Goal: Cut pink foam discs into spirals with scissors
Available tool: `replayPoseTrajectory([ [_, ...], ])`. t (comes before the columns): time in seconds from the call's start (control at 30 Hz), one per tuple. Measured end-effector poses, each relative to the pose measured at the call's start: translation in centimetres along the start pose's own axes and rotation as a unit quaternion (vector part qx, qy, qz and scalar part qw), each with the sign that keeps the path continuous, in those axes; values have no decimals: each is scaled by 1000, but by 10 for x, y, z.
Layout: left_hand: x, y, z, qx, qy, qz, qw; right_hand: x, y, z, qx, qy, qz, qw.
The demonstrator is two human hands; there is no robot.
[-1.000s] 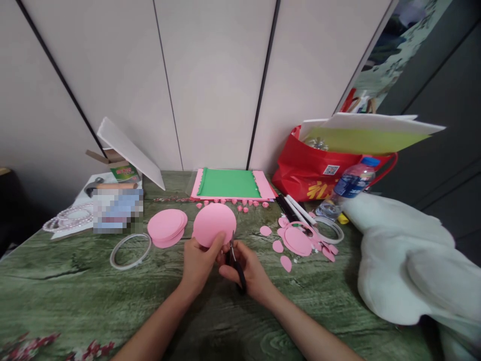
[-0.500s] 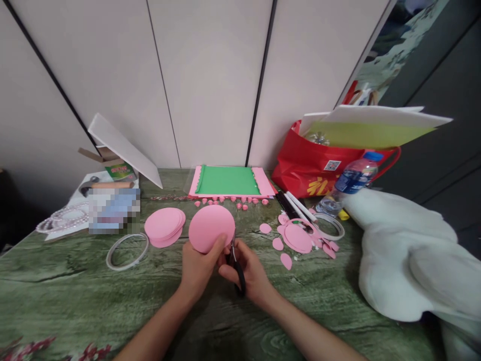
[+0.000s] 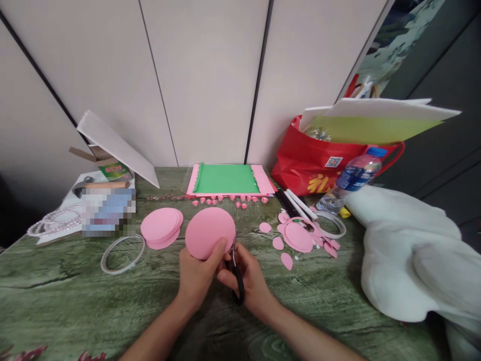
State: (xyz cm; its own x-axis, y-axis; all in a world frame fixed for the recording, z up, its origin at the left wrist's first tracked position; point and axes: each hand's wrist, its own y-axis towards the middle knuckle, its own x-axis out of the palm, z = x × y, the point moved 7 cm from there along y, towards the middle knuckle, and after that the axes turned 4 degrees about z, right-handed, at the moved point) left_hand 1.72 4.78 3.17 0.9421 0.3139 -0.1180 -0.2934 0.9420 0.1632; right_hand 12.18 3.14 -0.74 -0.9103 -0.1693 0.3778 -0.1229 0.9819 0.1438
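My left hand (image 3: 199, 273) pinches a pink foam circle (image 3: 209, 231) by its lower edge and holds it up over the green table (image 3: 75, 296). My right hand (image 3: 248, 278) is closed around the black handles of a pair of scissors (image 3: 236, 273), whose blades meet the circle's right edge. A stack of pink circles (image 3: 161, 226) lies just left of the held one. To the right lie a pink disc inside a ring (image 3: 298, 236) and several small pink petal cut-outs (image 3: 278, 244).
Green and pink foam sheets (image 3: 225, 179) lie at the back by the wall. A red bag (image 3: 311, 168), a water bottle (image 3: 349, 180), pens (image 3: 293, 203) and a tape ring (image 3: 332, 224) sit at the right, a white cloth (image 3: 409, 255) beyond. Another tape ring (image 3: 122, 253) lies left.
The view has drifted slightly, so everything sits a little lower and to the left. The held circle has turned a bit in my left hand; both hands keep their grips.
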Motion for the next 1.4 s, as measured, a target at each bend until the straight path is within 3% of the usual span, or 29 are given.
replayPoseTrajectory([
  [1.0, 5, -1, -8, -37, 2, -48, 998, -2, 0, -3, -6, 39, 17, 999],
  [1.4, 11, 0, -26, -103, -107, -65, 987, -3, 0, 1, 7, 69, 14, 998],
])
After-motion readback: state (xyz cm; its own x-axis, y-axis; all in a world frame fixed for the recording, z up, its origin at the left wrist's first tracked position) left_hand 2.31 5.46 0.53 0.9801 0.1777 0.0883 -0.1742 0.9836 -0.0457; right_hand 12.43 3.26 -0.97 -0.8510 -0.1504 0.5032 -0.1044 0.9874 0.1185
